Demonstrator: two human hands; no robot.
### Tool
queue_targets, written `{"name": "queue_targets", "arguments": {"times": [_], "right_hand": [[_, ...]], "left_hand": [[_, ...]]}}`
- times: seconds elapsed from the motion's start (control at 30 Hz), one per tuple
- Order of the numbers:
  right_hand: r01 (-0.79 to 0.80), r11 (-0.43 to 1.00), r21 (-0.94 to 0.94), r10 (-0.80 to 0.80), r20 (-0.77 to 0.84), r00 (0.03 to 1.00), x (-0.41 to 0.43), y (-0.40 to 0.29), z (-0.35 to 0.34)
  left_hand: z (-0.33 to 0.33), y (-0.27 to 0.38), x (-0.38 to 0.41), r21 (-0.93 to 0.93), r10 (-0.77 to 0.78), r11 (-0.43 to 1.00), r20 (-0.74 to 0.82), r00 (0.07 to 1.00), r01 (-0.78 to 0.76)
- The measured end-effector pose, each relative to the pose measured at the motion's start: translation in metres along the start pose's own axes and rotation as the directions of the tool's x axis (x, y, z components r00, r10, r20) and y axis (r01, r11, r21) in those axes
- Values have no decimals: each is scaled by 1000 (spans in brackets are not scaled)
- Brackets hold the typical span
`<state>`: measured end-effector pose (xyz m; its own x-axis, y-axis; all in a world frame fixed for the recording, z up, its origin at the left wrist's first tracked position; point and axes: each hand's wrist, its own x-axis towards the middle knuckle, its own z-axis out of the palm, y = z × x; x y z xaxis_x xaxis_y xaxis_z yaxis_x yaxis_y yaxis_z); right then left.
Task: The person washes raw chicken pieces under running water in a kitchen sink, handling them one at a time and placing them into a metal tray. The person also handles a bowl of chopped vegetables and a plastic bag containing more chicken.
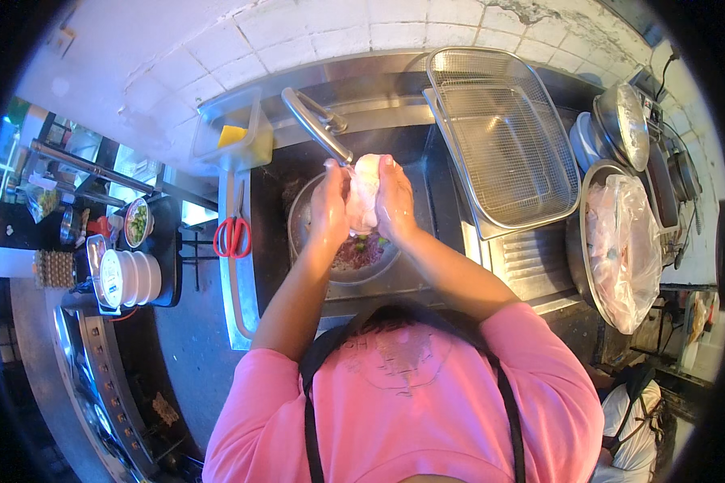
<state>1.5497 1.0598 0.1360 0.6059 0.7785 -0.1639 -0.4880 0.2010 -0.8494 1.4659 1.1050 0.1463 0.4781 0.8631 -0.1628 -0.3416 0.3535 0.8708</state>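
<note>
Between my two hands, under the tip of the metal faucet [317,127], is a pale piece of raw meat [363,193], wet and shiny. My left hand [330,208] presses against its left side, and my right hand [394,196] covers its right side with the fingers pointing up. Below them in the sink [426,181] sits a round metal bowl or strainer [344,276] with dark reddish bits and a few green pieces in it. The palms hide part of the meat.
Red-handled scissors [232,237] lie on the sink's left ledge, below a plastic container [257,133] with a yellow sponge [232,136]. Wire mesh baskets [501,139] stand right of the sink. Farther right, a large metal bowl [580,241] holds plastic-wrapped raw meat [619,247]. Another person [634,416] is at lower right.
</note>
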Motion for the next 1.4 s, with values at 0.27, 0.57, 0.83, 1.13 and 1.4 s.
{"name": "queue_targets", "arguments": {"times": [0.27, 0.57, 0.83, 1.13, 1.4], "right_hand": [[-26, 998, 55, 27, -15, 1000, 9, 12, -7], [-107, 957, 271, 63, 164, 984, 2, -7, -6], [-15, 984, 175, -17, 176, 984, -3, -19, -12], [-141, 934, 329, 139, 29, 990, 38, -9, -2], [-502, 732, 460, 392, 319, 863, 34, 36, -3]], "left_hand": [[12, 10, -9, 728, 283, 641, 72, 957, -244], [0, 10, 17, 58, -23, 998, 4, 1000, 23], [6, 28, -1, 197, -46, 980, 78, 996, 30], [-4, 8, -13, 511, 125, 825, 256, 959, -244], [-10, 8, -10, 924, 302, 149, 296, 906, -352]]}}
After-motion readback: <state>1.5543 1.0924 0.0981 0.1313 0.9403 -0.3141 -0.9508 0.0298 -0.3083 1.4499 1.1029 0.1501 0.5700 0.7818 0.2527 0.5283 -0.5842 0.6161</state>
